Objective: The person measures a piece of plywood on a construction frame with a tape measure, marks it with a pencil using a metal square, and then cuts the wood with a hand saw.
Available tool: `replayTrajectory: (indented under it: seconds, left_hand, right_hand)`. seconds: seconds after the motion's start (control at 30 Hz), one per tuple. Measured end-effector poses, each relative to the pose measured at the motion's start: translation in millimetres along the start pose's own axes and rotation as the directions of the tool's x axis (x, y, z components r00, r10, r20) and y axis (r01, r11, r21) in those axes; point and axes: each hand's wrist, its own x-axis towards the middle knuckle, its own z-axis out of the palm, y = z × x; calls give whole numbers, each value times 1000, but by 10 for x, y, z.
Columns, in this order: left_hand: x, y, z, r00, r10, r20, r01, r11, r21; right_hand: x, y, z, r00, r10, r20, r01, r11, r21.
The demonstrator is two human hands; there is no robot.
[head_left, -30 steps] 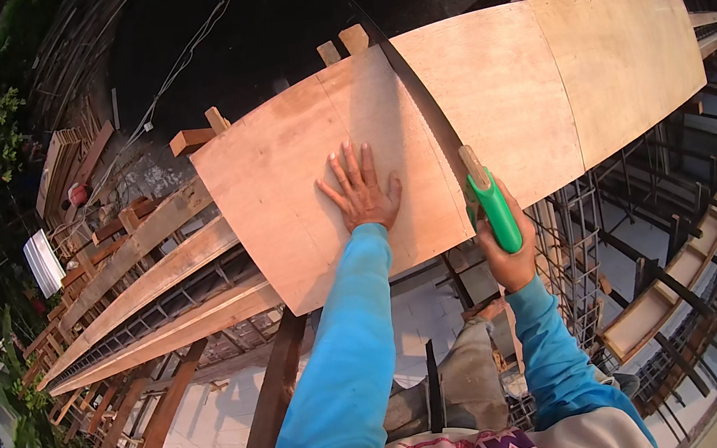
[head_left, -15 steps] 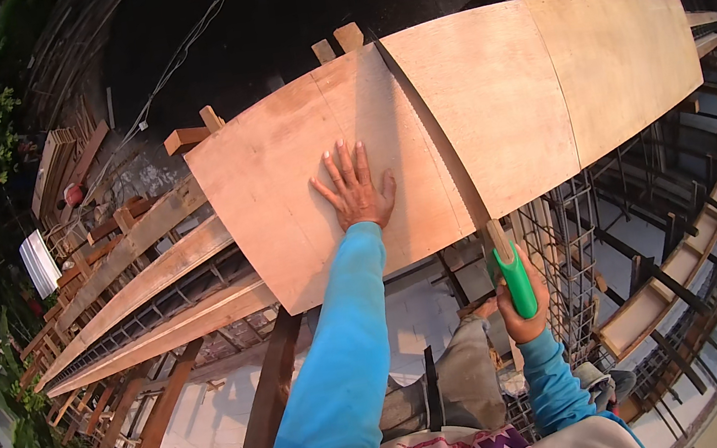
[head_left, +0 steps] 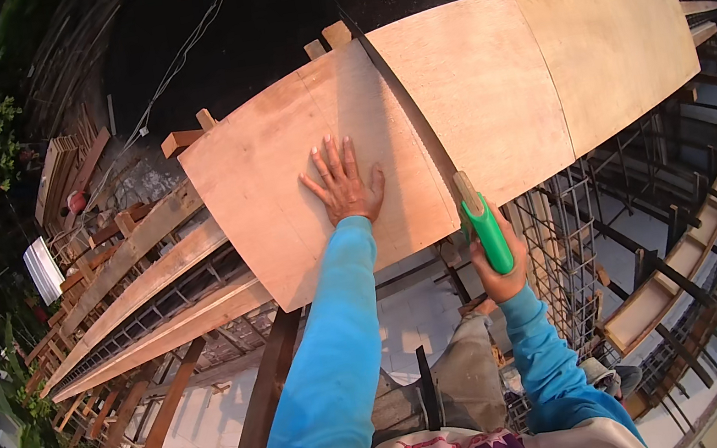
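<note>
A long plywood sheet (head_left: 486, 84) lies across the timber frame in front of me. My left hand (head_left: 347, 193) rests flat on its left part, fingers spread and pointing away. My right hand (head_left: 504, 269) is closed round the green handle of a handsaw (head_left: 490, 237), just at the plywood's near edge. The saw's long dark blade crosses the sheet from near to far, and its tip reaches past the far edge. A faint pencil line (head_left: 314, 101) runs across the wood left of the blade. Whether the teeth are sunk in the wood I cannot tell.
Curved timber formwork (head_left: 144, 279) with steel bars inside runs off to the left. A steel rebar cage (head_left: 569, 239) stands below on the right, near a curved wooden trough (head_left: 640, 312). Brown beams (head_left: 167, 429) slope beneath me, with a pale surface far below.
My right hand has pushed the saw away from me and slightly left, bringing the handle up to the plywood's near edge. My left hand stays flat on the sheet.
</note>
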Motion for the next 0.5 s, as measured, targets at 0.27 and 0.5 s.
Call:
replayTrajectory:
  seconds: [0.27,0.5]
  left_hand:
    - [59,44,-49,999,20,-38,-20,1000,-4]
    - [49,93,14,998,-28,55,29,999,-16]
  right_hand:
    - [1505,5,668,991,-94,-90,104,989,107]
    - [1235,109,597,995,-47,-86,56,993,103]
